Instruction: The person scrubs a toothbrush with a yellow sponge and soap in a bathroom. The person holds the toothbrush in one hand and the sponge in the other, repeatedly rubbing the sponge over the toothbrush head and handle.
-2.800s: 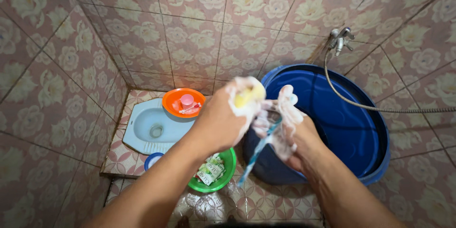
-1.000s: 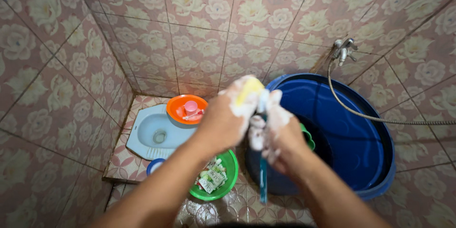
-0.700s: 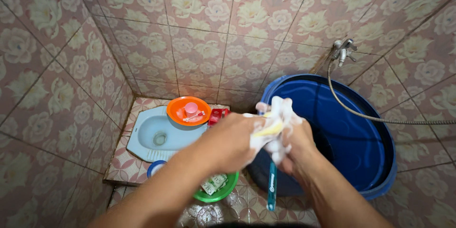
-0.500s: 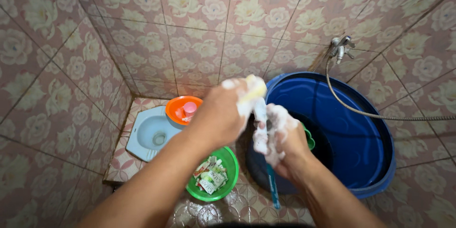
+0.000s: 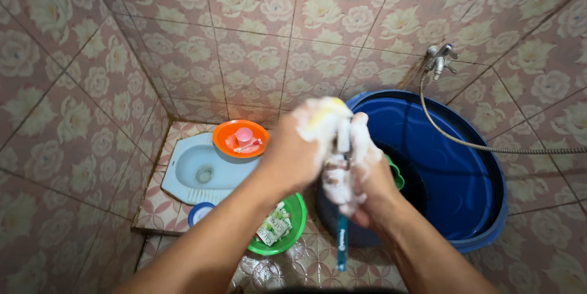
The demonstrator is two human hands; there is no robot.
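At the centre of the frame we have both hands pressed together and thick with white suds. Our left hand [image 5: 299, 147] is closed around a yellow sponge [image 5: 324, 113], which shows only as a soapy yellow patch at the top of the fist. Our right hand [image 5: 358, 168] is clamped on a toothbrush [image 5: 342, 239]; its blue handle hangs straight down from the fist toward the lower middle of the frame, and its head is buried in foam between the hands, so we cannot tell exactly where the sponge meets it.

We judge the toothbrush light and stiff but slippery under all that lather, so the surest hold looks to be around the upper handle, where our fingers already wrap it. The sponge is soft and squashes easily, and it calls for a full-palm squeeze.

To the right stands a big blue water barrel [image 5: 483, 208], with a tap [image 5: 439, 58] and hose [image 5: 465, 141] above it in the upper right. Left of centre lie a pale blue squat toilet [image 5: 189, 174] and an orange bowl [image 5: 223, 135]. A green bowl [image 5: 296, 214] holding sachets sits on the tiled floor [image 5: 287, 266] below our hands.
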